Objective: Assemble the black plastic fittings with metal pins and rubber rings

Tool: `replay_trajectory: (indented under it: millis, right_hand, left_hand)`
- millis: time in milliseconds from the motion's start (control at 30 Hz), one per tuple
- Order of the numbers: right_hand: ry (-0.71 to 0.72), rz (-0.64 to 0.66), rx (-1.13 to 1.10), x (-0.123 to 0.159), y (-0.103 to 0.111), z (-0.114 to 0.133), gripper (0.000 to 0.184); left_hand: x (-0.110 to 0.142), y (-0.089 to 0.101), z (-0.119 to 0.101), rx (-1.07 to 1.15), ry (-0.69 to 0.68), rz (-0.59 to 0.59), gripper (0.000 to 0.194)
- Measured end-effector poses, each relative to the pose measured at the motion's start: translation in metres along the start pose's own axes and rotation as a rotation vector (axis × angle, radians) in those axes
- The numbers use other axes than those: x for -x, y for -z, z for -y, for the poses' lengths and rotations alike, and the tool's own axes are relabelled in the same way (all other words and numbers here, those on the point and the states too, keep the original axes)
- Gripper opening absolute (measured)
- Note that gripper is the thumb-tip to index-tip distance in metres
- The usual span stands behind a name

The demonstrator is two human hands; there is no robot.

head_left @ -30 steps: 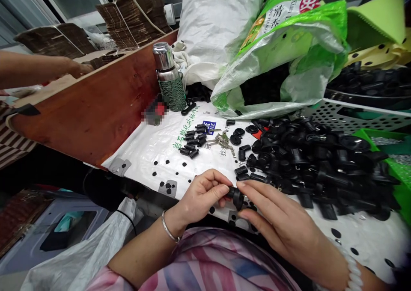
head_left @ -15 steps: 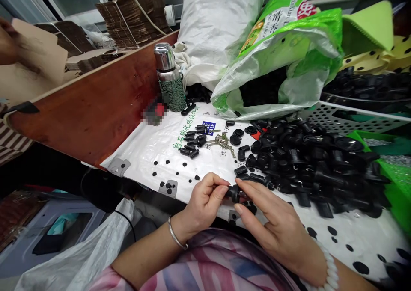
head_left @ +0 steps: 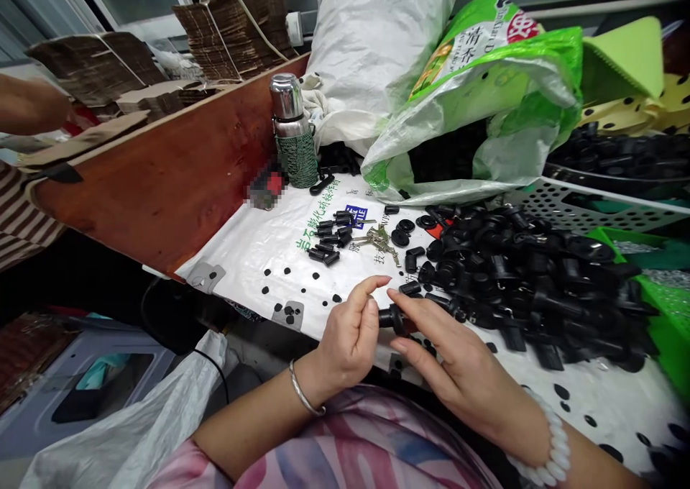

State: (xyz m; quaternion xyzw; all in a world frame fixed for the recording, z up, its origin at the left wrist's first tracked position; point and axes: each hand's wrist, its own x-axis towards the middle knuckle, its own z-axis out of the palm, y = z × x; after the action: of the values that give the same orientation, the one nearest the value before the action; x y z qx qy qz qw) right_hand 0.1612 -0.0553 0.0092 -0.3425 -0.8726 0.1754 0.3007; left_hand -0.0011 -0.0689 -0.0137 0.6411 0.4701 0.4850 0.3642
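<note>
My left hand (head_left: 350, 334) and my right hand (head_left: 447, 363) meet over the near edge of the white sheet (head_left: 259, 248), both pinching one small black plastic part (head_left: 392, 318) between fingertips. The left thumb and forefinger close on its left end; the right fingers hold its round right end. A big heap of black plastic parts (head_left: 528, 277) lies just right of my hands. A small cluster of short black pieces (head_left: 330, 236) and a bunch of metal keys (head_left: 377, 240) lie farther back on the sheet.
A steel flask (head_left: 292, 133) stands at the back by a brown wooden board (head_left: 162, 180). A green-and-white bag (head_left: 485, 93) and a white sack (head_left: 371, 36) lie behind. A perforated white basket (head_left: 593, 198) sits at right. Another person's arm (head_left: 32, 104) reaches in at far left.
My hands have stayed together on the black part, shifting slightly up the sheet; my left forefinger has lifted. The other person's arm at the left has moved and put down the cardboard.
</note>
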Motion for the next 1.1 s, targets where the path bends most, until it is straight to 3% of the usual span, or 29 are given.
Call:
replay_trajectory:
  millis: [233, 400, 500, 700, 800, 900, 1000, 1100]
  right_hand:
    - [0.133, 0.004, 0.119, -0.003, -0.006, -0.008, 0.039]
    - [0.283, 0.004, 0.293, -0.003, -0.012, -0.011, 0.038]
    - [0.249, -0.002, 0.174, -0.005, -0.009, -0.007, 0.033]
    - [-0.025, 0.077, -0.268, -0.007, 0.000, 0.012, 0.019]
    - [-0.270, 0.117, -0.453, -0.004, -0.001, 0.019, 0.026]
    - [-0.573, 0.277, -0.723, -0.005, -0.003, 0.021, 0.042]
    - [-0.742, 0.457, -0.849, -0.008, 0.002, 0.018, 0.064]
    - [-0.721, 0.514, -0.704, -0.010, 0.014, 0.012, 0.074]
  left_hand:
    - [-0.003, -0.004, 0.002, 0.084, 0.134, -0.071, 0.038]
    - [-0.003, -0.005, 0.004, 0.193, 0.280, 0.005, 0.035]
    - [0.001, -0.002, 0.002, 0.100, 0.178, -0.011, 0.036]
    - [0.001, 0.008, -0.005, -0.197, -0.388, -0.030, 0.036]
    - [-0.006, 0.010, -0.007, -0.321, -0.552, -0.066, 0.037]
    - [-0.012, 0.011, -0.006, -0.410, -0.675, -0.050, 0.036]
    - [-0.012, 0.009, -0.003, -0.350, -0.655, -0.002, 0.035]
    - [-0.009, 0.004, -0.002, -0.095, -0.317, 0.063, 0.035]
